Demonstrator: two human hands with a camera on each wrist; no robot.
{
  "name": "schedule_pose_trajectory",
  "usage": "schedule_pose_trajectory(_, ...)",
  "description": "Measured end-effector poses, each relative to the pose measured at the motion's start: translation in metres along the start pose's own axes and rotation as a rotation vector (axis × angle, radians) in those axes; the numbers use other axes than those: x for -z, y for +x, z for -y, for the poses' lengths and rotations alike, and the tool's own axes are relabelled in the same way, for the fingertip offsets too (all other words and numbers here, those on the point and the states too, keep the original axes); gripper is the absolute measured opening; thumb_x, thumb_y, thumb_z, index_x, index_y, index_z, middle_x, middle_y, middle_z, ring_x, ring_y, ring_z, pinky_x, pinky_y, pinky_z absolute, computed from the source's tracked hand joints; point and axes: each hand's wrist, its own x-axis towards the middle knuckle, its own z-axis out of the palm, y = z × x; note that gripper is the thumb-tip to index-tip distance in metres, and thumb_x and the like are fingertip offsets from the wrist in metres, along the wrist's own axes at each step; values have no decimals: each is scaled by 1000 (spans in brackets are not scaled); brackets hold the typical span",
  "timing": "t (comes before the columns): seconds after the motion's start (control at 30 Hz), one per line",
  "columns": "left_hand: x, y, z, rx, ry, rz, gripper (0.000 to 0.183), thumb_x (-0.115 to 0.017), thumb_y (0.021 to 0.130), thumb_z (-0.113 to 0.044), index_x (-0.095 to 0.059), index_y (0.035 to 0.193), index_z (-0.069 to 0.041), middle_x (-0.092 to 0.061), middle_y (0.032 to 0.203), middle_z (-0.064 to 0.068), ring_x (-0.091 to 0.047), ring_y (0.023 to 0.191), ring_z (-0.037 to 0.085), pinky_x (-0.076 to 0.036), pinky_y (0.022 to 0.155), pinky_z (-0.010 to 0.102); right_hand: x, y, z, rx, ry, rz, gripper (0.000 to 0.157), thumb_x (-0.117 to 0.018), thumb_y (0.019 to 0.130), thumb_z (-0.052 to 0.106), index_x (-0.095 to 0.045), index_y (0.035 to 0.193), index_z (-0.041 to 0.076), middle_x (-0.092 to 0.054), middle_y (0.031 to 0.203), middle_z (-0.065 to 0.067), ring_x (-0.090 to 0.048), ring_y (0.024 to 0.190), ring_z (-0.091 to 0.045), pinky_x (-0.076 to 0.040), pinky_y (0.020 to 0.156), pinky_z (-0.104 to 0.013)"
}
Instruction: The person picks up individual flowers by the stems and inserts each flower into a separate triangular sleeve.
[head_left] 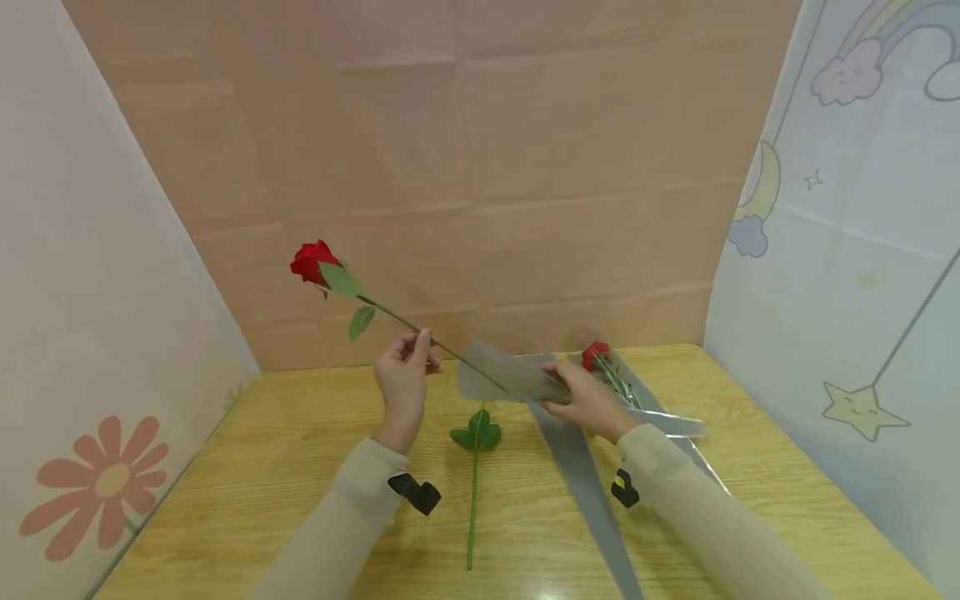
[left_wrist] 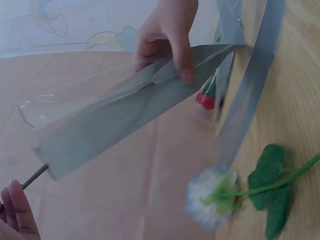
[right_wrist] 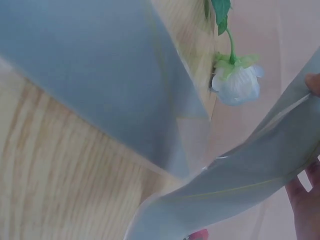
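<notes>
My left hand pinches the green stem of a red rose, which slants with its bloom up to the left. The lower stem runs into the wide end of a grey translucent flower sleeve and shows through it. The narrower part of that sleeve is gripped by my right hand, thumb on one face in the left wrist view. Under the sleeve's wide end lies a white flower with green leaves, its stem toward me. The sleeve hides its bloom in the head view.
At the back right, a red flower lies in a clear and grey wrapper. Another flat grey sleeve stretches toward the table's front. A peach backdrop stands behind the wooden table, with printed white sheets on both sides.
</notes>
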Motion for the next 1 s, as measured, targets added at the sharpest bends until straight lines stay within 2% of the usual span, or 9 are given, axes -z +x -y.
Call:
schedule_pose_trajectory(0.17, -4, -1, 10, 140, 12, 4, 15, -65, 93, -10, -62, 87, 4, -59, 64, 8, -57, 50, 9, -52, 49, 23, -4, -1, -2, 4, -30, 13, 55, -77, 84, 22, -53, 131, 7, -59, 126, -8, -59, 114, -27, -48, 96, -46)
schedule_pose_trajectory(0.27, -5, 0, 13, 177, 24, 4, 17, -67, 92, -13, -62, 85, 1, -59, 62, 3, -55, 50, 7, -51, 48, 21, -5, -1, -4, -1, -35, 14, 55, -77, 84, 22, -52, 132, 7, -59, 127, -9, -59, 114, -28, -48, 96, -47)
schedule_pose_trajectory(0.4, -5, 1, 15, 174, 28, -8, 17, -67, 92, -15, -61, 87, -1, -60, 62, -4, -55, 52, 7, -50, 49, 20, -5, -2, -3, 2, -43, 5, 55, -76, 84, 22, -52, 131, 6, -59, 126, -10, -59, 113, -28, -48, 95, -47)
schedule_pose_trajectory(0.53, -6, 1, 16, 148, 64, 2, 18, -67, 92, -15, -64, 91, 3, -63, 69, -2, -54, 53, 6, -47, 50, 20, -5, -1, -1, -3, -46, 3, 53, -76, 85, 23, -53, 129, 6, -60, 123, -9, -61, 109, -27, -50, 92, -46)
schedule_pose_trajectory(0.67, -8, -1, 18, 168, 200, 94, 21, -68, 92, -19, -70, 93, 2, -68, 80, 5, -50, 54, 6, -44, 51, 21, -6, -1, 0, -10, -36, -1, 49, -76, 85, 22, -55, 127, 8, -62, 119, -7, -62, 105, -25, -51, 90, -46)
schedule_pose_trajectory(0.8, -11, -3, 16, 206, 339, 211, 20, -68, 92, -24, -73, 93, -5, -69, 85, 5, -46, 58, 9, -42, 54, 23, -8, 0, 0, -6, -44, -6, 47, -75, 85, 21, -56, 124, 6, -62, 117, -9, -62, 105, -26, -50, 90, -47)
schedule_pose_trajectory(0.9, -12, -2, 15, 216, 378, 268, 21, -68, 92, -25, -72, 93, -4, -67, 86, 4, -48, 63, 12, -45, 58, 27, -9, -1, -2, -6, -74, -6, 47, -75, 86, 23, -56, 124, 4, -62, 117, -11, -61, 107, -28, -50, 91, -47)
schedule_pose_trajectory(1.0, -11, -1, 13, 220, 390, 296, 22, -68, 92, -24, -72, 93, -3, -67, 87, 5, -52, 66, 12, -50, 62, 31, -9, -2, -4, -6, -92, -7, 48, -74, 86, 25, -55, 124, 2, -61, 119, -12, -60, 109, -29, -49, 93, -48)
